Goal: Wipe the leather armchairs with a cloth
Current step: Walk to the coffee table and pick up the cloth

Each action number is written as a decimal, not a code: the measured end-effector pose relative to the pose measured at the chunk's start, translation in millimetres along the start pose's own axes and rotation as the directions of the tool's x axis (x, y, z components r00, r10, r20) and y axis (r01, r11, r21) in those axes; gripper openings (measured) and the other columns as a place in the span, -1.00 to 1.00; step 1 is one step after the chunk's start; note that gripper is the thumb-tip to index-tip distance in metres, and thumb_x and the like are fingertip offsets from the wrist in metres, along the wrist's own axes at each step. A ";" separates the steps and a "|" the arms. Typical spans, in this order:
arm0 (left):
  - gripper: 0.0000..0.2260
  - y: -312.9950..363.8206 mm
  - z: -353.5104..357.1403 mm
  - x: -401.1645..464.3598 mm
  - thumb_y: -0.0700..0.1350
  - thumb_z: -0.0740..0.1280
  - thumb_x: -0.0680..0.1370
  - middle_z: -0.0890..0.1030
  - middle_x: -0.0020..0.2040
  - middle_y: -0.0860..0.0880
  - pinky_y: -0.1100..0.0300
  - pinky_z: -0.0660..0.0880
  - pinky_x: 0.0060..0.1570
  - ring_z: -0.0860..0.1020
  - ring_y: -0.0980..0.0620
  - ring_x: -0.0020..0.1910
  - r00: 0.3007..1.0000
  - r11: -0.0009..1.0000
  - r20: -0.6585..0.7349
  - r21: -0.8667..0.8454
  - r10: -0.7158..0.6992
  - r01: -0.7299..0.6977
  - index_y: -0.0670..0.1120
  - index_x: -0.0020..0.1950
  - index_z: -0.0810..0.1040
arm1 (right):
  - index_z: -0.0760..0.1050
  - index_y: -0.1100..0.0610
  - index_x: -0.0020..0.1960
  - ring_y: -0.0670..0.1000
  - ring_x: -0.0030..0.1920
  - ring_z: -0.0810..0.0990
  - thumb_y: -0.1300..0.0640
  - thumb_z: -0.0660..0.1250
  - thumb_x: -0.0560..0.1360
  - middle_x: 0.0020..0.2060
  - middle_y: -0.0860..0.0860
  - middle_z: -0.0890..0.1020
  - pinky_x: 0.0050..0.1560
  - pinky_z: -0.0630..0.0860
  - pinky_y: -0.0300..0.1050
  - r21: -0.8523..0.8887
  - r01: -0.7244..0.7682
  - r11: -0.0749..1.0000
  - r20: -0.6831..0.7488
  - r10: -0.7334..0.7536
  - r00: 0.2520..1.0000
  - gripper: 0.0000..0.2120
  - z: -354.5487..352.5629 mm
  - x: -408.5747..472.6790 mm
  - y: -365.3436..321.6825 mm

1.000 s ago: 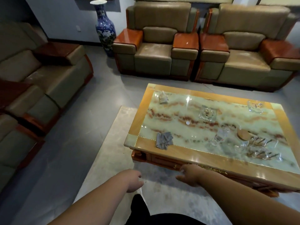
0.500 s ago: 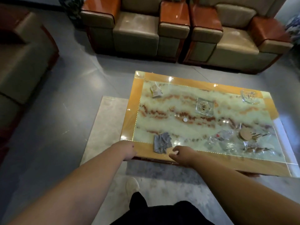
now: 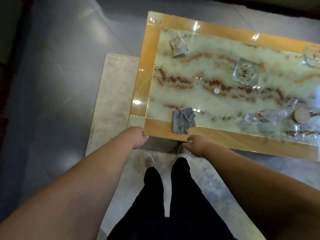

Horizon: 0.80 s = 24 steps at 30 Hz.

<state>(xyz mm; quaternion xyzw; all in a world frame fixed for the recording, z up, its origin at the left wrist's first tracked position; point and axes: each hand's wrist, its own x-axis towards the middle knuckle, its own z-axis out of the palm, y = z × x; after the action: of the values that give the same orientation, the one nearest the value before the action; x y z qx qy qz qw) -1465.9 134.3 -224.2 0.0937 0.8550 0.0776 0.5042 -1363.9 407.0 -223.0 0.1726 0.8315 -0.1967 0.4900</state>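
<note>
Fingers loosely curled, empty, on left hand (image 3: 138,136) and right hand (image 3: 196,144) | grey cloth (image 3: 183,120) lay crumpled at coffee table (image 3: 242,141) edge, just beyond both hands

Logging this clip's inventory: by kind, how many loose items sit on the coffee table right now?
Grey cloth: 1
Glass ashtrays: 2, centre and right edge
Crumpled wrapper: 1
Small white disc: 1
Round wooden lid: 1
Clear glassware cluster: too blurred to count
Total: 6 countable
</note>
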 end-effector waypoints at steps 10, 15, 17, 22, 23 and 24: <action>-0.54 16.7 33.4 116.3 0.15 0.23 0.71 0.53 0.48 -0.13 0.03 0.45 0.38 0.51 -0.17 0.41 0.998 0.993 0.031 -0.104 -0.053 0.056 -0.04 0.54 0.46 | 0.31 0.10 0.55 0.25 0.44 0.43 -0.05 0.31 0.61 0.48 0.20 0.37 0.39 0.47 0.19 -0.033 -0.080 0.996 -0.148 0.074 0.986 -0.44 0.0 142.7 -9.3; -0.57 33.8 47.7 159.7 0.14 0.28 0.69 0.55 0.48 -0.09 0.02 0.45 0.41 0.52 -0.15 0.42 0.999 0.989 0.027 -0.142 -0.027 0.030 -0.02 0.50 0.52 | 0.23 -0.01 0.52 0.28 0.40 0.40 -0.09 0.39 0.56 0.42 0.19 0.31 0.33 0.45 0.18 -0.108 -0.119 0.987 -0.260 0.087 0.962 -0.39 9.9 188.5 -7.8; -0.59 37.4 53.7 169.2 0.13 0.29 0.69 0.57 0.45 -0.08 0.00 0.46 0.40 0.54 -0.15 0.39 0.999 0.989 0.037 -0.145 -0.029 0.034 -0.02 0.47 0.54 | 0.22 0.00 0.47 0.28 0.34 0.42 -0.12 0.44 0.53 0.35 0.19 0.32 0.27 0.48 0.17 -0.145 -0.104 0.984 -0.299 0.057 0.953 -0.37 12.5 196.8 -2.3; -0.63 42.6 52.1 165.3 0.13 0.28 0.70 0.60 0.38 -0.12 0.01 0.50 0.34 0.57 -0.19 0.32 0.997 0.993 0.052 -0.106 -0.050 0.055 -0.03 0.43 0.54 | 0.40 0.05 0.39 0.28 0.29 0.47 0.13 0.39 0.55 0.31 0.19 0.41 0.18 0.55 0.15 -0.122 -0.016 0.992 -0.246 -0.015 0.969 -0.57 -6.1 201.0 9.2; -0.62 44.8 49.1 160.4 0.12 0.28 0.70 0.59 0.39 -0.13 0.03 0.50 0.34 0.56 -0.19 0.33 0.997 0.993 0.060 -0.104 -0.056 0.062 -0.04 0.44 0.54 | 0.41 0.04 0.41 0.28 0.29 0.49 0.14 0.36 0.55 0.32 0.20 0.44 0.21 0.55 0.13 -0.121 0.009 0.993 -0.209 -0.034 0.977 -0.56 -14.2 197.7 10.0; -0.62 47.0 45.5 154.2 0.12 0.28 0.70 0.58 0.41 -0.13 0.05 0.49 0.33 0.56 -0.19 0.34 0.996 0.992 0.066 -0.104 -0.060 0.067 -0.04 0.45 0.53 | 0.43 0.03 0.43 0.27 0.28 0.51 0.13 0.35 0.54 0.31 0.20 0.47 0.22 0.55 0.10 -0.110 0.040 0.993 -0.178 -0.060 0.982 -0.54 -22.5 192.7 10.0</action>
<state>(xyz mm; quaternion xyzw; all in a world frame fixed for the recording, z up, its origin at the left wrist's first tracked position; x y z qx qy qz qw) -1495.3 218.4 -366.0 0.0418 0.8358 0.1040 0.5374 -1464.5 445.0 -384.7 0.1425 0.8860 -0.1479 0.4156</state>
